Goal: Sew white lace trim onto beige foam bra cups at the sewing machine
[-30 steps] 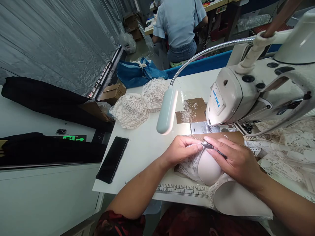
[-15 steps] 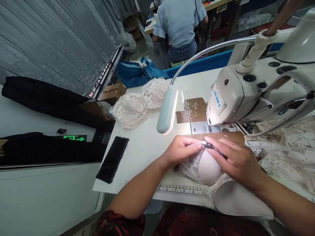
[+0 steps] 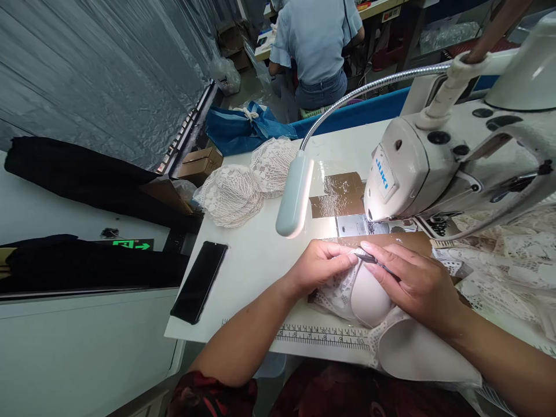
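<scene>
A white lace bra [image 3: 371, 298] with smooth moulded cups lies at the table's front, one cup hanging toward my lap. My left hand [image 3: 324, 265] pinches the bra's lace edge between thumb and fingers. In my right hand [image 3: 410, 281] is a small dark pointed tool, looking like thread snips [image 3: 367, 258], gripped between thumb and fingers. Its tip touches the lace edge right beside my left thumb. Both hands are close together, just in front of the sewing machine [image 3: 399, 168]. The exact spot under the tip is too small to make out.
A lamp [image 3: 293, 197] on a bent metal neck hangs over the table. Lace cups [image 3: 234, 194] lie at the back left, a black phone [image 3: 198, 282] at the left edge. Lace fabric [image 3: 508, 272] is heaped at right. A printed ruler [image 3: 324, 336] runs along the front. Another person [image 3: 319, 46] sits beyond.
Almost nothing differs. Both hands keep their hold at the lace edge, and the view shifts very slightly.
</scene>
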Demonstrator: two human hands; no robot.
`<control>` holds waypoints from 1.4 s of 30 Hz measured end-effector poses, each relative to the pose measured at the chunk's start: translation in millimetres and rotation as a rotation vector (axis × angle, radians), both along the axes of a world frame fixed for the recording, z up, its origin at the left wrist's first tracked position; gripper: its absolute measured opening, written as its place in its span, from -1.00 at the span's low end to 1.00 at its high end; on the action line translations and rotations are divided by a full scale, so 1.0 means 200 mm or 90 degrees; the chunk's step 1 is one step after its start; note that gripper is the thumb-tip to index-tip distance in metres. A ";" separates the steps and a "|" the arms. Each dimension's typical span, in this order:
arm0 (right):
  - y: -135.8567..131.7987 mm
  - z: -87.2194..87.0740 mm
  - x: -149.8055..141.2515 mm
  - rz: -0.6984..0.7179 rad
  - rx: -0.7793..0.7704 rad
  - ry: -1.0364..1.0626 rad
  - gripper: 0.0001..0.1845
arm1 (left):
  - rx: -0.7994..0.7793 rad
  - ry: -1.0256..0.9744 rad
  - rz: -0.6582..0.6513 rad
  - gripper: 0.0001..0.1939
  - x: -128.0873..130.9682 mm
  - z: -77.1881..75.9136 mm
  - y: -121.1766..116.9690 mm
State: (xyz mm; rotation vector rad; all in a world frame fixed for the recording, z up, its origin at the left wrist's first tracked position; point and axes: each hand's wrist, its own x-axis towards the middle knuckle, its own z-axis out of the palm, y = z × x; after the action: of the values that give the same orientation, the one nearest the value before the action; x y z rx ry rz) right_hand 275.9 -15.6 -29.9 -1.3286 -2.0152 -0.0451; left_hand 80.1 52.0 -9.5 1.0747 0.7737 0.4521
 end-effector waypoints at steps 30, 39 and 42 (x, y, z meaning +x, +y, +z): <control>0.00 0.00 0.00 0.016 0.047 -0.017 -0.57 | 0.002 0.016 -0.004 -0.66 0.01 0.00 0.00; 0.01 0.03 0.01 -0.015 -0.051 0.092 -0.72 | 0.032 0.023 -0.033 -0.69 0.01 0.00 0.00; 0.01 0.03 0.02 -0.111 -0.202 0.154 -0.57 | 0.051 0.039 0.003 -0.70 0.01 -0.01 0.01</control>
State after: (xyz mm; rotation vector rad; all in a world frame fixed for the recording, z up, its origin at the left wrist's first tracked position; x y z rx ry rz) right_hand 279.4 -13.3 -23.3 -1.6200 -1.7477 0.3528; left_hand 81.2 53.3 -11.8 1.1660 0.8176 0.4586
